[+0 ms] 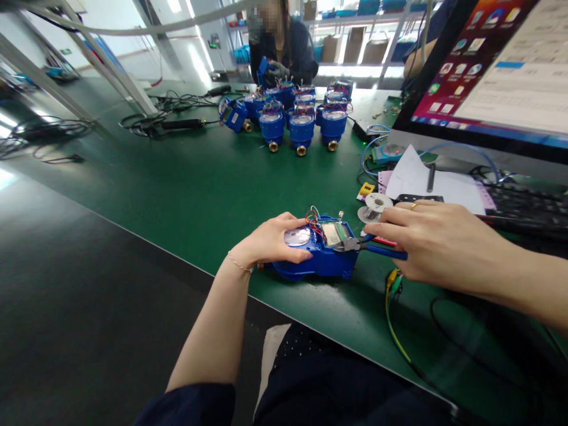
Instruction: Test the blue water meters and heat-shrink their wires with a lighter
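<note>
A blue water meter [322, 260] with its cover off lies near the front edge of the green table [195, 195], showing a round dial, a small circuit board and coloured wires. My left hand [270, 242] is wrapped round its left end, thumb along the side. My right hand [435, 242] is closed on blue-handled cutting pliers [364, 245] whose jaws touch the meter's right side by the board.
Several more blue meters [302, 112] stand at the table's far side, where another person in gloves handles one. A monitor [497, 71], keyboard [528, 207], papers [426, 180], a solder spool [377, 204] and loose cables [168, 115] lie around.
</note>
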